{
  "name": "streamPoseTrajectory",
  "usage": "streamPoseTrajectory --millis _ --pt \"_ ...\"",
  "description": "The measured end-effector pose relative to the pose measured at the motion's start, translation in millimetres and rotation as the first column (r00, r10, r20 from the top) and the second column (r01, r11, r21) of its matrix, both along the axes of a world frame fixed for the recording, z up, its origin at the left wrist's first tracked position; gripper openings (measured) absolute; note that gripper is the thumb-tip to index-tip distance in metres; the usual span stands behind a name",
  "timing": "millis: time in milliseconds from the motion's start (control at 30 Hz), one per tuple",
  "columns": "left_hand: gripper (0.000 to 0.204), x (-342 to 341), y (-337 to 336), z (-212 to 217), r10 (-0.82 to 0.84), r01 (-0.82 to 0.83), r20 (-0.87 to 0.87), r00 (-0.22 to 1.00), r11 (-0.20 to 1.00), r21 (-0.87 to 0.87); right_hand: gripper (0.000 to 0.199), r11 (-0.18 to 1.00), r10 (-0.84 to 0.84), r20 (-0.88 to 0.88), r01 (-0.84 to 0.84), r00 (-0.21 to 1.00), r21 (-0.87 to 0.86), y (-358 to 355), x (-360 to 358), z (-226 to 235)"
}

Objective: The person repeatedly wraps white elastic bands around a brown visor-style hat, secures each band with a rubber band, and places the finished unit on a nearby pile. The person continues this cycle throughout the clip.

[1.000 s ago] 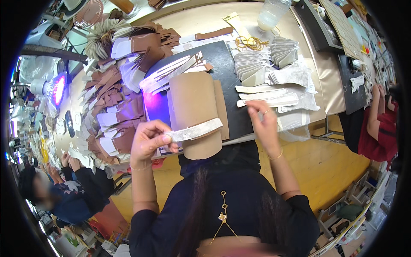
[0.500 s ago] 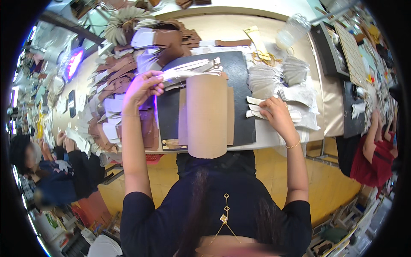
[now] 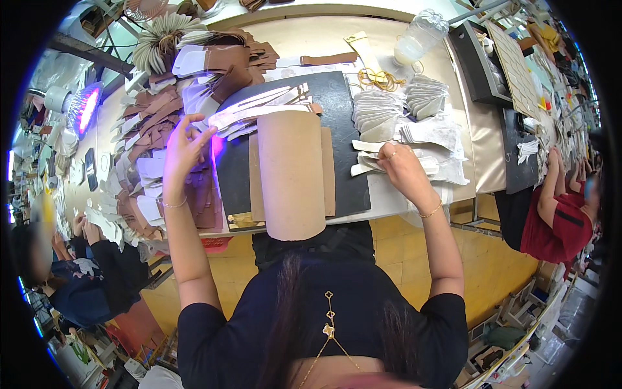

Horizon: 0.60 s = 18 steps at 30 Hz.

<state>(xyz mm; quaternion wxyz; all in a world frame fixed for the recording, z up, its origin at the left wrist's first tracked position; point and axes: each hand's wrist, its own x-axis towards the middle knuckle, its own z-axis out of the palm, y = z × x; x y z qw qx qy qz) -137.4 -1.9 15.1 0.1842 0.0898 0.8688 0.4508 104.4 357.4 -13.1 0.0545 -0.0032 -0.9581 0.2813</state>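
— Tan leather, a long piece (image 3: 291, 172), lies on our black mat (image 3: 350, 188), between our hands.
— Our left hand (image 3: 183, 149) hovers, fingers spread, over the brown cut pieces (image 3: 152, 117); our right hand (image 3: 403, 170) pinches a white strip (image 3: 364, 146) beside the white stacks (image 3: 376, 115)

Cardboard roll (image 3: 291, 172) on mat (image 3: 350, 188), strips (image 3: 379, 117) right
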Motion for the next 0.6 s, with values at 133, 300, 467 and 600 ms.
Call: streamPoseTrajectory --millis 133,300,467,600 --pt "0.034 20 -1 32 0.012 -0.014 0.019 1.000 0.995 0.101 0.010 0.996 -0.071 -0.081 0.066 0.994 -0.062 8 1 1" --pt "0.028 76 42 68 -0.153 0.201 -0.322 0.934 0.972 0.120 0.012 0.992 -0.059 -0.055 0.052 0.997 -0.112 6 -1 2" --pt "0.038 147 135 54 -0.849 0.924 -0.485 0.210 0.335 -0.186 0.010 0.995 0.037 -0.006 -0.037 0.999 -0.092 1 -8 1" --pt "0.053 168 181 31 -0.991 0.736 -0.119 -0.057 0.039 -0.676 0.009 0.998 0.058 -0.025 -0.059 0.998 -0.037 3 -10 1"
